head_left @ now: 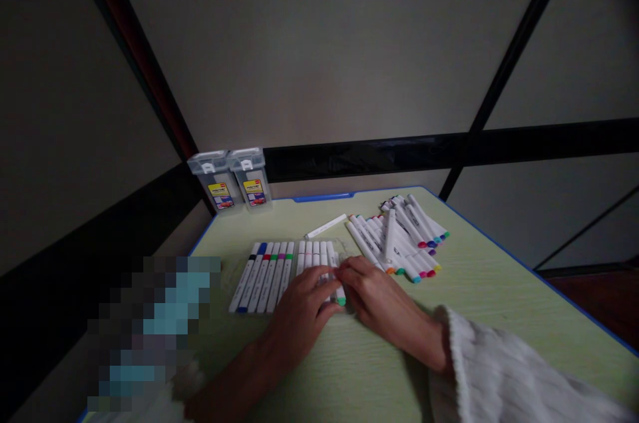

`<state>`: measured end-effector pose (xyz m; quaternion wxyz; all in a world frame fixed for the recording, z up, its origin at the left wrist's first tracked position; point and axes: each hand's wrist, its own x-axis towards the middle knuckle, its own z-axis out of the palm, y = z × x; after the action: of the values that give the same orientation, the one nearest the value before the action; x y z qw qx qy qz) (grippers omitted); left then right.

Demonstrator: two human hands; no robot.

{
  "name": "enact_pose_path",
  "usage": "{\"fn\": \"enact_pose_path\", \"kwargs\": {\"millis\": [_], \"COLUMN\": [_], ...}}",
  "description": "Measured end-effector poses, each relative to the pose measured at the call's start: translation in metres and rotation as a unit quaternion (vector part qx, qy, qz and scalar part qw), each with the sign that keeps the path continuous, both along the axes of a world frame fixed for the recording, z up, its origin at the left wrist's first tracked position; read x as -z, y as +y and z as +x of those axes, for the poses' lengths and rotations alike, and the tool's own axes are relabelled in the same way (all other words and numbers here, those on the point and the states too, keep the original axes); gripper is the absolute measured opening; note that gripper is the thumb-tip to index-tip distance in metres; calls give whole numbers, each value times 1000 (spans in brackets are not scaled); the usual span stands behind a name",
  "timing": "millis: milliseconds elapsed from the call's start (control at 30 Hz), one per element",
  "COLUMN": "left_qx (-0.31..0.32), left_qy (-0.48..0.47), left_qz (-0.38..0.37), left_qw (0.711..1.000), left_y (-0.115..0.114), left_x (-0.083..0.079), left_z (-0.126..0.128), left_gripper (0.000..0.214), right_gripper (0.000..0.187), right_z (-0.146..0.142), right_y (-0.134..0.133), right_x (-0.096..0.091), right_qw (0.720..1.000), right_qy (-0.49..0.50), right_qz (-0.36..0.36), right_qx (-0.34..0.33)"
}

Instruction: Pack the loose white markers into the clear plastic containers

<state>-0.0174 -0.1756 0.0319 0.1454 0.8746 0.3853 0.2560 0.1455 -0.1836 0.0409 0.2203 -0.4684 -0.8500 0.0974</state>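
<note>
A clear plastic tray (344,248) lies on the table with white markers (263,280) side by side in it. Those on the left show black, blue, red, green and purple bands. At the tray's right end, a white marker with a green tip (341,301) sits between my hands. My left hand (303,303) reaches over the row, its thumb and fingers closed about that marker. From the other side, my right hand (373,291) has bent fingers pressed together against the marker's upper part. My fingers hide much of its barrel.
Right of the tray is a loose pile of white markers (390,236) with coloured ends. A single marker (326,226) lies behind the tray. Two lidded clear containers (215,186) stand at the back left of the table (489,303), near the wall. A blurred-out patch covers the left side.
</note>
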Motion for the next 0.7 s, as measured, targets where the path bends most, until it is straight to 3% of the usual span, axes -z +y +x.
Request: {"fn": "enact_pose_path", "kwargs": {"millis": [700], "left_qx": [12], "left_qy": [42], "left_qz": [15], "left_qw": [999], "left_y": [5], "left_x": [0], "left_z": [-5], "left_gripper": [32], "right_gripper": [23], "right_z": [2], "right_y": [2], "right_x": [0], "right_qw": [1000], "right_qy": [-12], "right_qz": [3], "right_qx": [-18]}}
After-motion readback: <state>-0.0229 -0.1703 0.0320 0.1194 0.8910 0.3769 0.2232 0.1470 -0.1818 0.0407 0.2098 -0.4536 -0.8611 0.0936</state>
